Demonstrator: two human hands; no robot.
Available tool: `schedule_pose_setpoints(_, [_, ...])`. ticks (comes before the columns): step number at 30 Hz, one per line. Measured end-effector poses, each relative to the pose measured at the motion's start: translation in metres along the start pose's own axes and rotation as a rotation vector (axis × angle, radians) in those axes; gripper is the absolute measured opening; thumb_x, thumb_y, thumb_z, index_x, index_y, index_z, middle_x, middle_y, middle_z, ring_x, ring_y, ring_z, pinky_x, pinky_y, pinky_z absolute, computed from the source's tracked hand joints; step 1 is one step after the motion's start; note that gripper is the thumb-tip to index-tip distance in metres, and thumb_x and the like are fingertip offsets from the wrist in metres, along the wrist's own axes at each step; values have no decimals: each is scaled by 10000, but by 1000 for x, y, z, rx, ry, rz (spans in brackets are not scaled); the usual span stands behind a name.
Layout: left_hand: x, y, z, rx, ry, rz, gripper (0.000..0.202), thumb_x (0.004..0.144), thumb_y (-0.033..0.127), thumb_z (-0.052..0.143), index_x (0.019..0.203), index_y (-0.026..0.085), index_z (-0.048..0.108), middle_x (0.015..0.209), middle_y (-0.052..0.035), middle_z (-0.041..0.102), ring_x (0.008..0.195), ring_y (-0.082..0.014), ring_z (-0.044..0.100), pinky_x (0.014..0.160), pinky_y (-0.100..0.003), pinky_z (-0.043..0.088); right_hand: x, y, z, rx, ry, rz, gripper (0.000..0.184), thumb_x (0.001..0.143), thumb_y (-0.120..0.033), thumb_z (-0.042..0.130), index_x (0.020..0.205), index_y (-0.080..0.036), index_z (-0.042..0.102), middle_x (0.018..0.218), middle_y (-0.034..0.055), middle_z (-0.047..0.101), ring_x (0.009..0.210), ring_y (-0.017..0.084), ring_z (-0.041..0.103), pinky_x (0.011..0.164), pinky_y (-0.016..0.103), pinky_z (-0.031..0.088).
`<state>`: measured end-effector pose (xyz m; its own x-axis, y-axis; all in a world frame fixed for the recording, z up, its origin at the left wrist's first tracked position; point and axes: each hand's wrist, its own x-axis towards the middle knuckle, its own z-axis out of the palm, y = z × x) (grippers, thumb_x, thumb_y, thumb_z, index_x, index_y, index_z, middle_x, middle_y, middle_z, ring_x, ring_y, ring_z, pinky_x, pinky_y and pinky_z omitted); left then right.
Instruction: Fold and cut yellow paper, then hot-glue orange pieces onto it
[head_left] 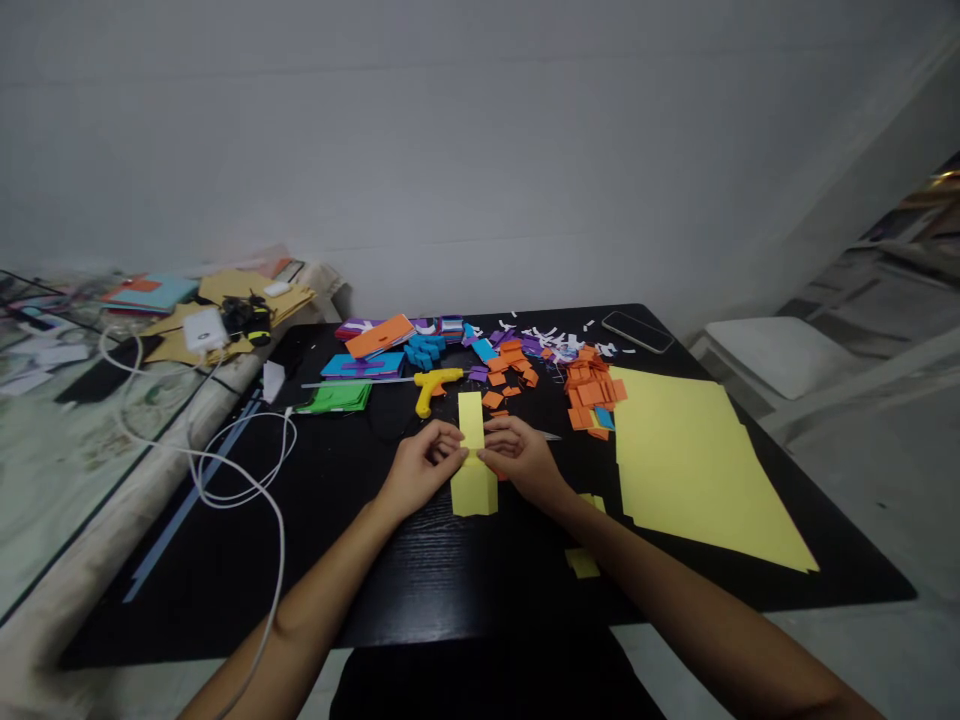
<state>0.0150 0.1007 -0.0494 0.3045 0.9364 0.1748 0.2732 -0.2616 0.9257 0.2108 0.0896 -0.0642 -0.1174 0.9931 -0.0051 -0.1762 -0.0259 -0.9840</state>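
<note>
A narrow yellow paper strip (472,455) lies on the black table (420,580) in front of me. My left hand (421,467) pinches its left edge near the middle. My right hand (519,457) pinches the right edge at the same height, fingers closed on the paper. The strip's lower part is wider than its upper part. A thin metal tip shows just right of my right hand; what it belongs to is hidden.
Large yellow sheets (697,470) lie to the right. Orange squares (589,392), a yellow glue gun (435,385), coloured paper stacks (367,352) and white scraps sit behind. A phone (637,331) is far right. A white cable (247,480) and charger (204,328) are left.
</note>
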Motion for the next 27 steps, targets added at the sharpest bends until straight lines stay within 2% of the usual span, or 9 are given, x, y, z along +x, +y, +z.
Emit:
schedule_pose_setpoints(6, [1,2,0,-69,13,-15,250,830,338,741,958,165,615,794,-20,683,713,-130,636,614,-210,451,1,-5,1,5,-46,-15,350,645,-329,865,901,-174,682,849,44,732,801,170,701,797,320,576])
schedule_pose_setpoints(17, [2,4,2,-249,-31,-96,380,777,357,799,1023,169,578,793,-13,678,690,-124,616,622,-217,441,1,-7,2,53,-47,-13,371,592,-327,906,854,-172,695,794,30,719,742,155,675,742,305,576])
schedule_pose_setpoints(22, [2,5,1,-246,-47,-110,386,797,360,781,1066,158,591,792,-19,682,686,-126,620,622,-221,451,0,-7,2,41,-36,-8,359,597,-306,900,854,-169,690,798,28,715,750,150,673,767,303,569])
schedule_pose_setpoints(27, [2,5,-1,-201,-71,-108,324,785,374,787,977,144,664,806,-41,693,707,-136,630,635,-231,467,1,-6,1,19,-47,-23,359,609,-332,894,852,-169,686,804,34,715,752,161,680,772,325,576])
